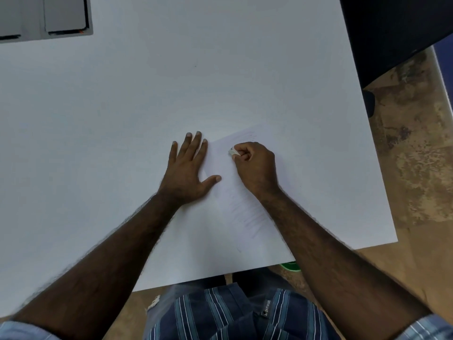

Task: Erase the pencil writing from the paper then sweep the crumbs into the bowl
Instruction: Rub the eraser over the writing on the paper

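The table (122,119) lies bare and wide beyond both hands; only grey panels (44,15) crowd its far left corner.

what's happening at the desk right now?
A person is erasing pencil writing from a sheet of paper on a white table. The right hand pinches a small eraser against the upper part of the sheet; the left hand lies flat, holding the paper's left edge. Faint pencil lines still show above and below. A green object, possibly the bowl, peeks out under the table's near edge.
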Tool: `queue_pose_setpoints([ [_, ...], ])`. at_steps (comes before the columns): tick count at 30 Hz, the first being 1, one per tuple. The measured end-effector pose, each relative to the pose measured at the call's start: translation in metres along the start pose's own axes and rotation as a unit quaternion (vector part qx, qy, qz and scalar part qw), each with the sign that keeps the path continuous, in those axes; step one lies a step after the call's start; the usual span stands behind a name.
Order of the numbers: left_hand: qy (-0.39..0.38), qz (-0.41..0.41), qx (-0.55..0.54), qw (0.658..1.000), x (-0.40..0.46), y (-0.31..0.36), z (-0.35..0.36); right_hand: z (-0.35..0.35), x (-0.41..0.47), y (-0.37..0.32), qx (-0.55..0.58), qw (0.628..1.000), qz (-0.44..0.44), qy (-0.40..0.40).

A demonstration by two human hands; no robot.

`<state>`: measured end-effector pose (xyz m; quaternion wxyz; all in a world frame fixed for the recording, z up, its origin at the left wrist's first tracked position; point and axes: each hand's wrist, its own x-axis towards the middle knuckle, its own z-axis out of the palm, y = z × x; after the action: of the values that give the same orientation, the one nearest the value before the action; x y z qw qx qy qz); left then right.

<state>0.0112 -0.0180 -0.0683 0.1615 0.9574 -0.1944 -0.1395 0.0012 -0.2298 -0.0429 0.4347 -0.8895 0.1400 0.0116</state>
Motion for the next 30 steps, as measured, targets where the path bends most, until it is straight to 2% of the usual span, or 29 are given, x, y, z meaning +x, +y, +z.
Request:
queue_pose_setpoints([
  [5,-0.027,-0.003,0.006,1.000,-0.004,0.004,-0.001,0.013,0.006,-0.006,-0.030,0.999,-0.031,-0.010],
  [11,-0.061,-0.027,0.029,0.997,-0.001,0.012,-0.001,0.032,0.002,-0.013,-0.077,0.984,-0.144,-0.070],
  [13,-0.074,-0.039,0.024,0.996,0.000,0.014,-0.002,0.028,0.009,-0.008,-0.110,0.978,-0.168,-0.048],
  [16,-0.093,-0.056,0.020,0.994,0.002,0.018,-0.002,0.014,0.026,0.002,-0.122,0.984,-0.121,0.042],
  [18,-0.100,-0.064,0.025,0.993,0.003,0.020,-0.002,0.016,0.026,0.001,-0.115,0.986,-0.106,0.056],
  [21,-0.104,-0.067,0.039,0.992,0.003,0.021,-0.003,0.036,0.003,-0.007,-0.123,0.971,-0.198,-0.054],
  [23,-0.112,-0.069,0.047,0.990,0.004,0.021,-0.003,0.036,-0.003,-0.006,-0.145,0.959,-0.228,-0.080],
  [27,-0.129,-0.078,0.047,0.987,0.008,0.021,-0.004,0.017,0.025,0.004,-0.134,0.981,-0.130,0.052],
  [29,-0.138,-0.082,0.048,0.986,0.009,0.022,-0.005,0.023,0.023,-0.001,-0.126,0.982,-0.131,0.058],
  [30,-0.143,-0.084,0.050,0.985,0.009,0.022,-0.005,0.030,0.016,-0.004,-0.125,0.979,-0.158,0.026],
])
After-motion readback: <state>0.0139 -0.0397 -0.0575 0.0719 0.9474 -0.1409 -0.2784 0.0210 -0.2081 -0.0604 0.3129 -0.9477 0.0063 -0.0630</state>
